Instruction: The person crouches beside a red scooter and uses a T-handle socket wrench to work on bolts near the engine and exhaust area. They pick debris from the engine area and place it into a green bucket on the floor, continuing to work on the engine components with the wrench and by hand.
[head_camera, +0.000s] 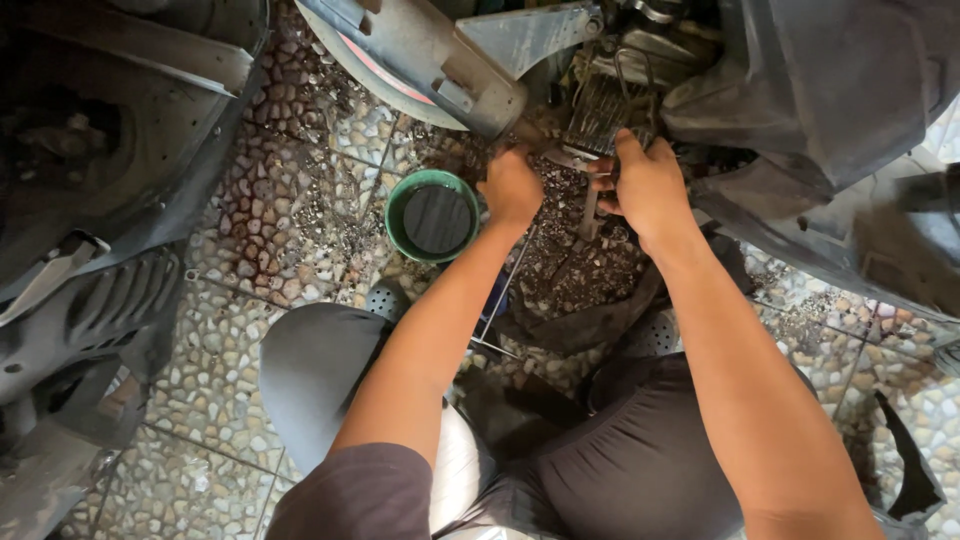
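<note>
Head cam: my left hand (512, 188) and right hand (648, 185) both look closed on a metal tool (590, 205) under the engine (610, 100), right of the green bowl (432, 216).

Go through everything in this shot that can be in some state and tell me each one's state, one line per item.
Left hand: closed, gripping something under the grey exhaust pipe; what it holds is hidden.
Right hand: fingers curled on the dark metal engine part.
Round green bowl: upright on the pebble floor, holding dark liquid.
Dark cloth: crumpled on the floor.
Black plastic body panel: detached, lying on the floor.
</note>
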